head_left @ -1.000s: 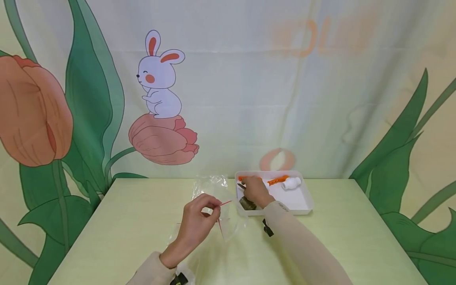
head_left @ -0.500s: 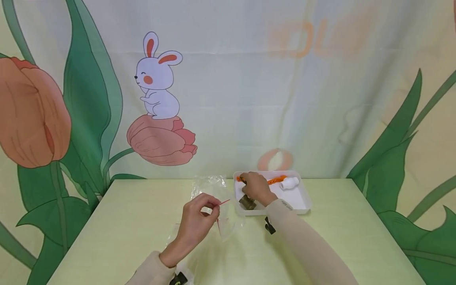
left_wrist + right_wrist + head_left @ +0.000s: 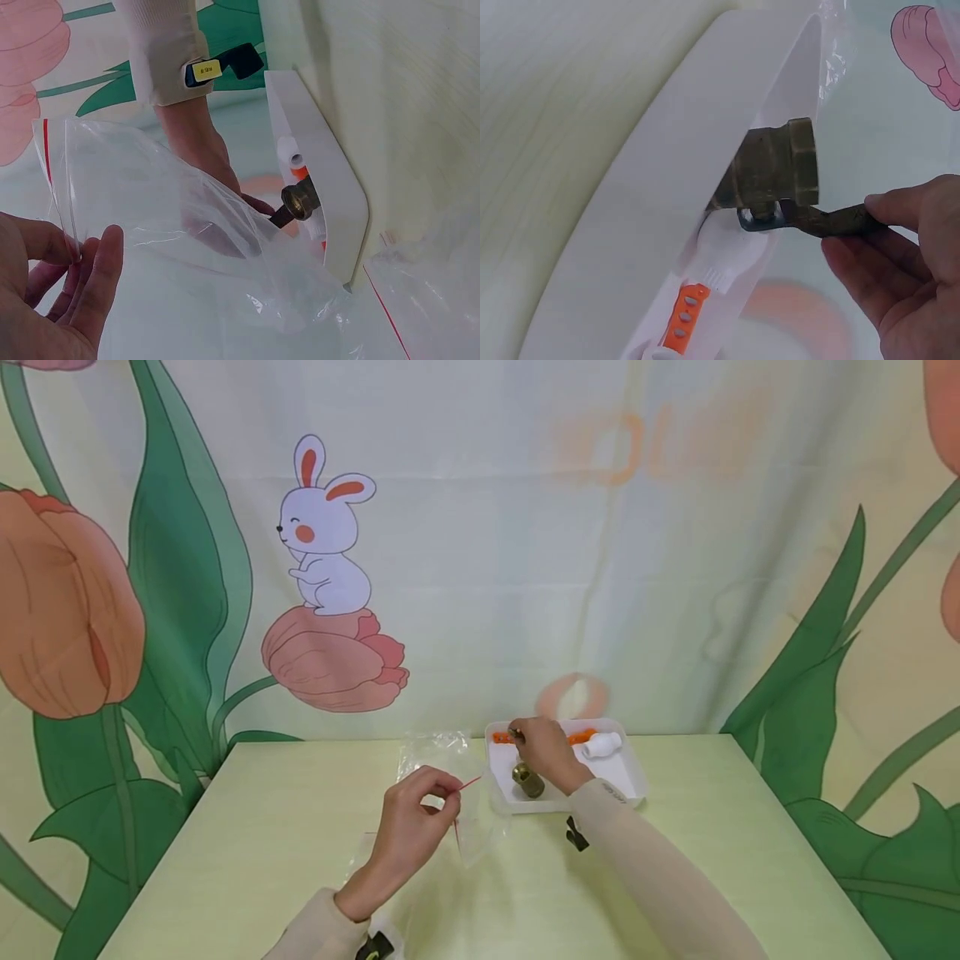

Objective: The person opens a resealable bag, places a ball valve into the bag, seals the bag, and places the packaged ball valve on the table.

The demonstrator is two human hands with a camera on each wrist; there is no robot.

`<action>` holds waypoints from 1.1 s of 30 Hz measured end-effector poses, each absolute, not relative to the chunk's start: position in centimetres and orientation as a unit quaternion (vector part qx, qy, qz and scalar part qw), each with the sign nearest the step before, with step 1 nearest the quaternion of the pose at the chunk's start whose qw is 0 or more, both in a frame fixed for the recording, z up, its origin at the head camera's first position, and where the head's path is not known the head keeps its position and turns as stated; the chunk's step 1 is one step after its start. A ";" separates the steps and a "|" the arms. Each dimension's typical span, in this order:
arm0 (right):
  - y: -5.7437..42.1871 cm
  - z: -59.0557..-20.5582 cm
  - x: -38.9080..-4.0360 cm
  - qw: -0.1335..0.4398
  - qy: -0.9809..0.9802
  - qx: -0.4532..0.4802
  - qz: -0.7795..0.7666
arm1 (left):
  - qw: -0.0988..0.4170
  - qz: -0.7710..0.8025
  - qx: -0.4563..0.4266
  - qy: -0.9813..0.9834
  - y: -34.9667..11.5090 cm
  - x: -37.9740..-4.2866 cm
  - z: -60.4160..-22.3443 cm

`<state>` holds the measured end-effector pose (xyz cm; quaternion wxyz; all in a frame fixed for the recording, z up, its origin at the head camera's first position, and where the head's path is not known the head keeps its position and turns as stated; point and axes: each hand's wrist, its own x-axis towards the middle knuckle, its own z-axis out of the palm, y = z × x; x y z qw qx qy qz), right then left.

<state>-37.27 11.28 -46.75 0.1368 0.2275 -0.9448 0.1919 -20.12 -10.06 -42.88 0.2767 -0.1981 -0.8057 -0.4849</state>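
My right hand (image 3: pixel 547 752) pinches the lever of a brass ball valve (image 3: pixel 772 165) between thumb and fingers. The valve body stands tilted inside the white tray (image 3: pixel 632 785), its threaded end up, overlapping the tray wall in the right wrist view. Left of the tray, my left hand (image 3: pixel 416 814) pinches the top edge of a clear zip-lock bag (image 3: pixel 150 187) with a red seal line. The bag's mouth gapes, and its film hangs between the left wrist camera and my right hand. Nothing shows inside the bag.
Also in the tray are a white plastic fitting (image 3: pixel 602 744) and orange perforated strips (image 3: pixel 686 319). A second clear bag (image 3: pixel 442 292) with a red line lies on the table near my left forearm. A printed rabbit curtain (image 3: pixel 480 568) hangs behind the table.
My right hand has lifted slightly with the lever, and the valve has turned from lying on its side to a more upright tilt. The left hand keeps its hold on the bag.
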 end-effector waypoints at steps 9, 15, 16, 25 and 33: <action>12.3 -45.9 -36.7 0.123 -0.948 0.228 0.185 | 0.278 -0.483 -0.195 -0.807 -10.1 -19.9 -42.7; 13.2 -45.4 -36.2 0.154 -0.939 0.241 0.193 | 0.276 -0.481 -0.194 -0.809 -10.1 -19.8 -42.2; 13.4 -45.3 -36.1 0.160 -0.937 0.242 0.195 | 0.277 -0.481 -0.194 -0.809 -10.2 -19.8 -42.2; 14.5 -44.3 -34.9 0.206 -0.926 0.256 0.187 | 0.282 -0.474 -0.189 -0.813 -10.3 -20.2 -42.1; 14.9 -42.6 -33.3 0.266 -0.905 0.282 0.175 | 0.272 -0.469 -0.170 -0.823 -10.3 -20.5 -41.7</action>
